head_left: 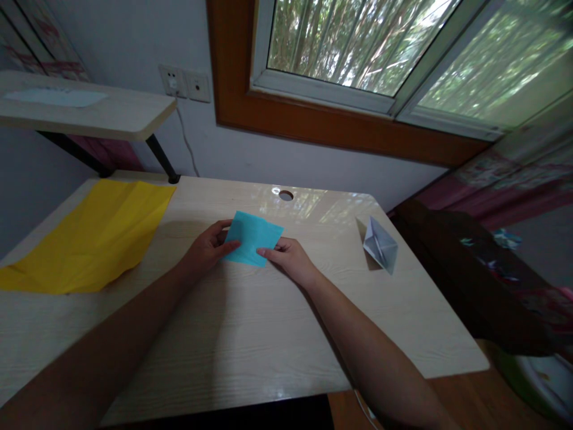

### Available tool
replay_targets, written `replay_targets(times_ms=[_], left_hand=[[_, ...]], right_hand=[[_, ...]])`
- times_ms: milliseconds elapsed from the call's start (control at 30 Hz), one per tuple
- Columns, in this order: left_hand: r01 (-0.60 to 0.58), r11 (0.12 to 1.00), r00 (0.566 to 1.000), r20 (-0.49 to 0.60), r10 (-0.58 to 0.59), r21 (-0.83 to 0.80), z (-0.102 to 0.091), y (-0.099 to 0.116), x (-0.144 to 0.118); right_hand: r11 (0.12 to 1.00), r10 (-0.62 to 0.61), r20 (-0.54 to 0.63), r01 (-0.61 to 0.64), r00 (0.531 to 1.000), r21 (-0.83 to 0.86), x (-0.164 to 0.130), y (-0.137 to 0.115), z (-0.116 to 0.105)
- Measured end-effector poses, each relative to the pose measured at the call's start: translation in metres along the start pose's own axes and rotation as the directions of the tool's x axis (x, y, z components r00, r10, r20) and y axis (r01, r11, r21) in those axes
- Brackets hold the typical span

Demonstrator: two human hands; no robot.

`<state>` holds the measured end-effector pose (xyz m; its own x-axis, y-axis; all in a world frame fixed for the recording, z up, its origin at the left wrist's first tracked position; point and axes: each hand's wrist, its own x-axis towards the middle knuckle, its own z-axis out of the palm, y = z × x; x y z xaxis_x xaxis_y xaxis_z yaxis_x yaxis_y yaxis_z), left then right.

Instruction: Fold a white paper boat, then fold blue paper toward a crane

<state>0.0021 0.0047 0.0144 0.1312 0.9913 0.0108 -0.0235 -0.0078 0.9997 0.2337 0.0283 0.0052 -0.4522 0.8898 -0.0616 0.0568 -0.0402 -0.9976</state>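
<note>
Between my two hands is a small blue sheet of paper (253, 236), roughly square, held up off the desk and slightly tilted. My left hand (208, 248) pinches its left side, thumb on the front and fingers behind. On the right side my right hand (290, 257) grips it the same way, thumb near the lower right corner. The fingers behind the paper are partly hidden. Whether the paper is folded in layers I cannot tell.
A large yellow sheet (98, 233) lies on the left of the pale wooden desk (268, 334). At the right stands a folded white paper shape (380, 245). A raised shelf (129, 119) is at the back left, and a cable hole (285, 195) sits near the back edge.
</note>
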Motion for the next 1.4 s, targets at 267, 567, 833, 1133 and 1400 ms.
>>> replay_targets(times_ms=[267, 567, 833, 1133, 1400], left_hand=[[-0.041, 0.948, 0.988, 0.152, -0.007, 0.314, -0.002, -0.004, -0.002], [-0.003, 0.891, 0.997, 0.069, -0.031, 0.454, -0.004, -0.006, 0.001], [-0.015, 0.875, 0.990, 0.130, -0.055, 0.483, -0.007, -0.007, 0.003], [-0.009, 0.934, 0.979, 0.194, -0.065, 0.358, -0.002, -0.006, 0.002], [0.007, 0.908, 0.991, 0.117, -0.062, 0.418, -0.004, -0.005, 0.003]], right_hand=[[0.985, -0.048, -0.050, 0.056, 0.998, 0.162, 0.006, 0.010, -0.005], [0.999, -0.031, 0.015, 0.031, 0.999, 0.026, -0.001, -0.001, 0.001], [1.000, -0.013, -0.020, 0.013, 1.000, 0.009, -0.002, -0.001, -0.003], [0.999, 0.033, 0.050, -0.034, 0.998, 0.020, -0.002, -0.006, -0.002], [0.999, -0.038, 0.139, 0.033, 0.990, 0.043, -0.002, -0.007, 0.001]])
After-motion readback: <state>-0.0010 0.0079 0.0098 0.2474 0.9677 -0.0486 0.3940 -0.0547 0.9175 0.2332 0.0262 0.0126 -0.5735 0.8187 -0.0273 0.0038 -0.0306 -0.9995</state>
